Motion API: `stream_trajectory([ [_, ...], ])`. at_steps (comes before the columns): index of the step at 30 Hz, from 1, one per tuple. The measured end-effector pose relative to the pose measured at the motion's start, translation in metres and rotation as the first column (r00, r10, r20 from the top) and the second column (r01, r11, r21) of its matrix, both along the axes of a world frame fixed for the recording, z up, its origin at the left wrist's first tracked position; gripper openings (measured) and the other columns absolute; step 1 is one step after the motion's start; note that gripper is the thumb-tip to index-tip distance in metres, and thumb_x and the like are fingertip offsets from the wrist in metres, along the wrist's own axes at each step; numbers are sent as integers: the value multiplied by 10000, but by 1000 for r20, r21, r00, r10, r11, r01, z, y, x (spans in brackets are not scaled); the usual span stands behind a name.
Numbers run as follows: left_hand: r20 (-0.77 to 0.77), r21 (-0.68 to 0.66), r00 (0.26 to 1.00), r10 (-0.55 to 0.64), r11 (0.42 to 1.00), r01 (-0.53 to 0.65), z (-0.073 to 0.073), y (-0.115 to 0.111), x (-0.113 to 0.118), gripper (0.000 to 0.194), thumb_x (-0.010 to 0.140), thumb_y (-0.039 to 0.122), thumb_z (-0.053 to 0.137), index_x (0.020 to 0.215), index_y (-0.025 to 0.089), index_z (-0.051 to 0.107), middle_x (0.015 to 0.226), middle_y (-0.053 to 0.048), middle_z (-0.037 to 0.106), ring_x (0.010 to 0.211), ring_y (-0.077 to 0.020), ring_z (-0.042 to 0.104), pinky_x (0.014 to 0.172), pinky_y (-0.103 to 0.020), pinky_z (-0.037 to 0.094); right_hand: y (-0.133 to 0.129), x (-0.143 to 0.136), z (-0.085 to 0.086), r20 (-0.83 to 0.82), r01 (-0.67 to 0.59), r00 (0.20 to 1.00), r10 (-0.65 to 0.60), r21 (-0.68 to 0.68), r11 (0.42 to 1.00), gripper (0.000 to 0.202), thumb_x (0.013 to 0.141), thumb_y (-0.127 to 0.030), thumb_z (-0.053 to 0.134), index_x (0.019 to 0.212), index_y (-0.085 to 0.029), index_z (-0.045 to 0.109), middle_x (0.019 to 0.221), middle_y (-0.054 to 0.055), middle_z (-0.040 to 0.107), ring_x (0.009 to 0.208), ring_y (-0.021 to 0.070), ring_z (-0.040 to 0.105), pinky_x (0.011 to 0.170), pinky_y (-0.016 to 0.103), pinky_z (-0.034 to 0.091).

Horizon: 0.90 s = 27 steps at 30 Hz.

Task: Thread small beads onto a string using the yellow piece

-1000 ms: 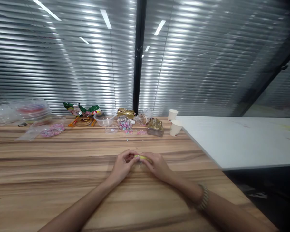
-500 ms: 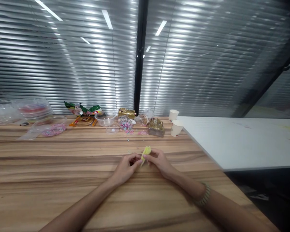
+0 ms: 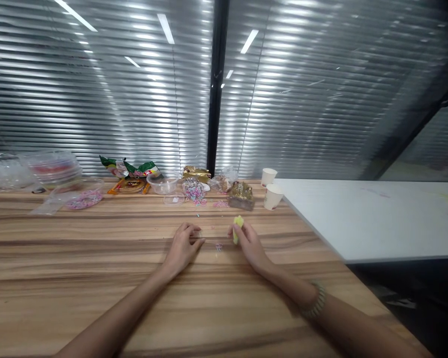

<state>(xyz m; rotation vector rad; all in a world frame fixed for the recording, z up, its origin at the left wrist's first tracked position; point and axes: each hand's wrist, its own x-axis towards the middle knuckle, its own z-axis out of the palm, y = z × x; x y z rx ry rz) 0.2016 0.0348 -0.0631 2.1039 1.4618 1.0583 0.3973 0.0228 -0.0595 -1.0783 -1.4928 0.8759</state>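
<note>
My right hand [image 3: 249, 244] pinches a small yellow object [image 3: 238, 228] upright between thumb and fingers, a little above the table. What kind of thing it is I cannot make out. To the left, my left hand [image 3: 183, 247] rests low over the wood with curved fingers, thumb apart from them. Something faint and clear [image 3: 197, 234] shows by its fingertips; whether the hand touches it I cannot tell. Between the two hands lies a little cluster of pink and purplish bits [image 3: 218, 246] on the table.
Along the back of the wooden table [image 3: 78, 278] stand a clear bowl [image 3: 163, 185], a gold-wrapped pack [image 3: 196, 173], a box with gold wrapping [image 3: 241, 197], two paper cups [image 3: 273, 197], green snack bags [image 3: 142, 170] and stacked plastic containers [image 3: 52, 166]. A white table [image 3: 377, 223] adjoins at right.
My hands have moved apart. The left drew away to the left from the yellow object, and the right carried it slightly right. The coloured bits now show on the table between them.
</note>
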Motion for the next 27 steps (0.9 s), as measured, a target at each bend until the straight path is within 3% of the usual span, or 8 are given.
stream_trajectory([
  [5,-115,33,993,-36,999,40,5,-1,0,141,740,259,494,708,154,582,754,-53,532,743,-171,518,682,-286,424,2,0,-6,25,48,999,-48,18,999,229,836,-393,367,742,-189,417,639,-15,443,594,117,441,593,224,383],
  [10,-123,58,991,-47,997,55,7,-1,1,135,747,249,485,667,160,549,724,-48,535,713,-170,503,662,-278,389,3,0,-8,87,73,993,-75,24,997,204,794,-379,446,855,-186,462,791,20,526,722,145,492,667,253,401],
  [14,27,-4,988,-153,988,154,11,-6,7,141,757,260,473,693,157,546,728,-40,549,707,-157,502,648,-257,381,-3,-1,0,172,-43,984,39,17,999,232,763,-350,502,902,-164,508,840,38,570,774,164,521,715,272,400],
  [19,294,-131,924,-244,947,292,13,-17,18,203,772,322,452,696,150,529,713,-21,546,695,-141,505,625,-235,382,-10,-3,11,280,-203,942,188,26,979,247,747,-286,533,970,-179,532,887,27,586,799,158,524,719,256,396],
  [22,350,-153,896,-273,927,343,13,-19,20,199,778,321,454,702,148,513,726,-19,540,719,-137,502,656,-234,382,-12,-4,12,320,-266,917,240,39,963,214,755,-267,519,944,-170,544,842,20,593,738,142,523,680,243,394],
  [27,337,-146,892,-302,919,366,14,-20,21,217,792,330,438,716,143,521,718,-22,527,702,-129,481,648,-224,379,-11,-4,12,365,-259,902,229,35,965,178,775,-311,493,797,-148,560,723,10,576,657,127,498,627,231,380],
])
